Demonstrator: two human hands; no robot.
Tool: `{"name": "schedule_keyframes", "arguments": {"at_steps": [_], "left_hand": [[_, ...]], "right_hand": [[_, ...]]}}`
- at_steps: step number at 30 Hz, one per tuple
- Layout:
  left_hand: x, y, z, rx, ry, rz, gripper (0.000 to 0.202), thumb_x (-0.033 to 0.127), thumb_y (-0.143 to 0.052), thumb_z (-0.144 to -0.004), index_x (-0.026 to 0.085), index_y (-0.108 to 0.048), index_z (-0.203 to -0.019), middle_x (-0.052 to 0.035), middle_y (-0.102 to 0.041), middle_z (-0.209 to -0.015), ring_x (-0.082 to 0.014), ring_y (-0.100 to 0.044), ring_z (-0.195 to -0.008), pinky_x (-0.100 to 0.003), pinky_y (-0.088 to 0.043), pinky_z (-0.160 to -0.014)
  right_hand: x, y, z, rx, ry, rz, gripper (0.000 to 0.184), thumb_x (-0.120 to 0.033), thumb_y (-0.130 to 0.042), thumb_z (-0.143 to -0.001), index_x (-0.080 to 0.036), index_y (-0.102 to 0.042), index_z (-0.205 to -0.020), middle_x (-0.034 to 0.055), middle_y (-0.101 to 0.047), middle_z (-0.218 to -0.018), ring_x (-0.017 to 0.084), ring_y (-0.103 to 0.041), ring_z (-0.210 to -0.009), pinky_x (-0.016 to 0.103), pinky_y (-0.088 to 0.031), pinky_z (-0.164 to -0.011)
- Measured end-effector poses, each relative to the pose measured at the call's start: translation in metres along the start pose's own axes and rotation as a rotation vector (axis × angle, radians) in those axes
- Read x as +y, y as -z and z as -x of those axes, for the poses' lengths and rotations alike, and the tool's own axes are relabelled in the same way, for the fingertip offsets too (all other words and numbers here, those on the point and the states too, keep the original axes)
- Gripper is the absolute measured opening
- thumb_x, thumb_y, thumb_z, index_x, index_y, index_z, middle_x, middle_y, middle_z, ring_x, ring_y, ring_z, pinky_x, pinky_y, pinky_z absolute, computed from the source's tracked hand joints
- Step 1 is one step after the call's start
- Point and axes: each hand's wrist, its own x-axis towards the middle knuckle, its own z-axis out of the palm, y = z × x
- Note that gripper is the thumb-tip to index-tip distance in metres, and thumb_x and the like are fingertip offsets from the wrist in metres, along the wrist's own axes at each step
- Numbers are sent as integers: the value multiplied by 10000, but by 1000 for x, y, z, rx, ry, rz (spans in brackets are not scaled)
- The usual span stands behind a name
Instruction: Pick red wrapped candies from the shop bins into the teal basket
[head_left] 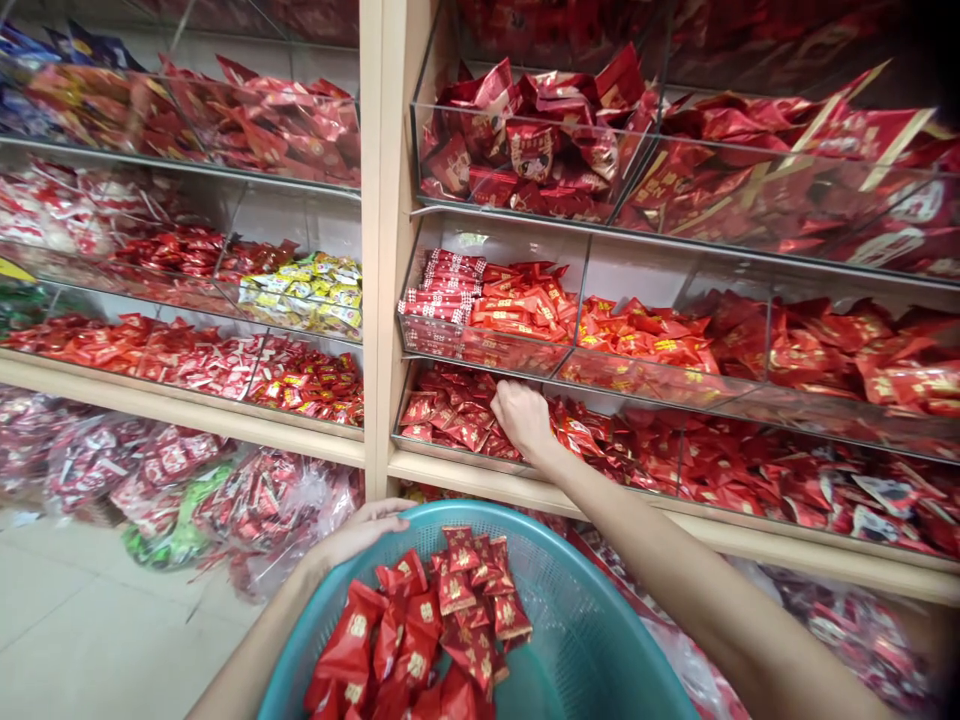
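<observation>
A teal plastic basket (600,620) is at the bottom centre, with red-wrapped candies (420,630) piled on its left side. My left hand (367,530) grips the basket's far left rim, thumb side partly out of sight. Reaching forward, my right hand (523,415) is curled closed at the lowest clear bin of the right shelf. Dark red wrapped candies (457,410) lie just left of it, and brighter red ones (577,430) to its right. Its fingertips are turned away, so whatever they hold is hidden.
A pale wooden upright (385,250) divides two shelf units. Clear bins of red packets (540,140) rise above my right hand. Yellow packets (307,290) fill a bin on the left. Plastic bags of candies (255,510) rest on the tiled floor (82,630) under the shelves.
</observation>
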Motion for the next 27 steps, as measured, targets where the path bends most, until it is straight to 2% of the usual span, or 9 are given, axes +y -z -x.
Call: {"name": "schedule_keyframes", "arguments": {"at_steps": [4,8,11,14,17,20,23,27], "left_hand": [[4,-3,1,-9,2,-9,397,334,-631,-653,193,-641,-1024,-41,-684,-1000,-265,-585,-942,-331,-433,-840],[7,-5,3,-9,14,-25,396,356,-629,-652,221,-644,-1024,-30,-680,-1023,-267,-581,-966,-329,-430,-853],[11,-6,6,1,30,-31,396,367,-632,-646,233,-647,-1018,-28,-682,-1016,-270,-581,-965,-333,-430,-857],[14,-7,8,10,50,-30,402,378,-637,-637,239,-648,-1013,-25,-683,-1013,-272,-580,-961,-335,-430,-859],[15,-8,8,25,57,-36,420,389,-642,-629,246,-645,-1024,-20,-680,-1022,-271,-576,-965,-330,-427,-860],[15,-8,8,19,49,-40,405,380,-644,-635,261,-646,-1021,-9,-680,-1023,-270,-576,-964,-329,-423,-863],[16,-9,8,5,45,-36,393,368,-643,-642,268,-646,-1022,-4,-686,-1007,-271,-584,-946,-339,-424,-861],[18,-11,8,11,65,-28,431,378,-641,-639,257,-632,-1052,-15,-686,-1014,-274,-588,-937,-347,-431,-852]], "right_hand": [[5,3,11,82,-14,-9,204,-191,-323,-871,-161,-521,-830,71,-598,-796,172,-541,-734,255,-312,-612],[9,14,25,164,-28,-63,200,-203,-346,-865,-166,-521,-775,49,-583,-749,154,-520,-701,249,-291,-595],[11,27,50,235,8,-152,219,-213,-358,-867,-172,-514,-718,33,-562,-692,139,-499,-658,239,-293,-592],[8,35,89,255,104,-287,249,-221,-361,-875,-177,-501,-674,17,-532,-636,120,-471,-599,230,-299,-578],[3,34,131,187,221,-390,235,-206,-380,-865,-180,-491,-660,5,-513,-611,114,-457,-574,229,-305,-573],[-2,25,163,75,288,-402,204,-185,-398,-853,-184,-482,-668,-4,-514,-612,118,-460,-571,237,-307,-569],[-3,15,178,-28,343,-362,179,-161,-405,-847,-186,-476,-685,-4,-526,-635,126,-480,-594,242,-324,-582],[-1,2,179,-115,399,-242,140,-140,-446,-829,-188,-480,-703,-4,-538,-665,143,-507,-621,265,-354,-615]]}}
